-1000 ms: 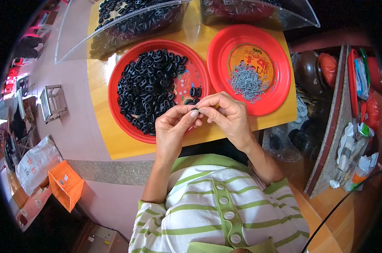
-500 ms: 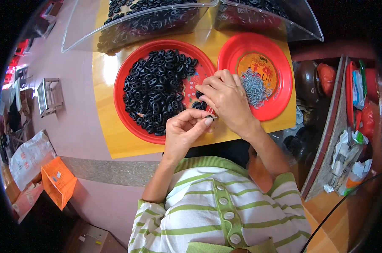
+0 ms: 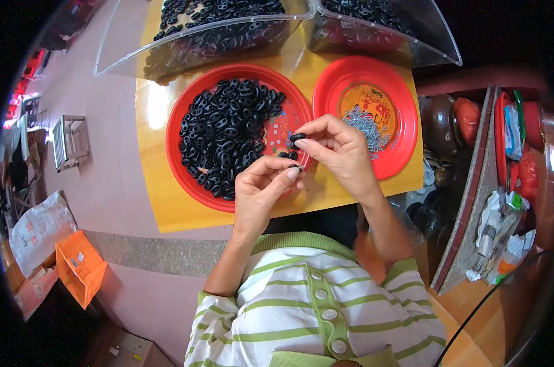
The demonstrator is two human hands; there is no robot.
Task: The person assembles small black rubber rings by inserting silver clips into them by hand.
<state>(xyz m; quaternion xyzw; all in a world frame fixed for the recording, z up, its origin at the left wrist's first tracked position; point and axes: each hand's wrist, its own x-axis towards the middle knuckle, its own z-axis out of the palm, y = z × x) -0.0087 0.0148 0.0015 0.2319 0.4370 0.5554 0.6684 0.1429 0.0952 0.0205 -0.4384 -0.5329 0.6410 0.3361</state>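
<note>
My left hand (image 3: 257,191) is closed in a pinch over the front rim of a red tray (image 3: 174,165), with a small black plastic piece (image 3: 295,167) between thumb and forefinger. Just above and to its right, my right hand (image 3: 345,158) pinches a black oval plastic piece (image 3: 298,137) by its end. A heap of black two-hole oval pieces (image 3: 228,128) fills the tray's left and middle, and a few more lie below my right fingertips. Beyond my right hand, thin silvery metal pins (image 3: 366,129) are piled on a red plate (image 3: 405,137).
Clear plastic bins (image 3: 228,38) of black pieces stand along the far side of the yellow table (image 3: 153,202). At left are a metal stool (image 3: 69,142) and an orange bag (image 3: 80,266). A ledge (image 3: 464,202) holding packages runs along the right.
My right hand has drawn back from the tray, a black oval piece now showing in its pinch. My left hand keeps its small black piece, shifted slightly left.
</note>
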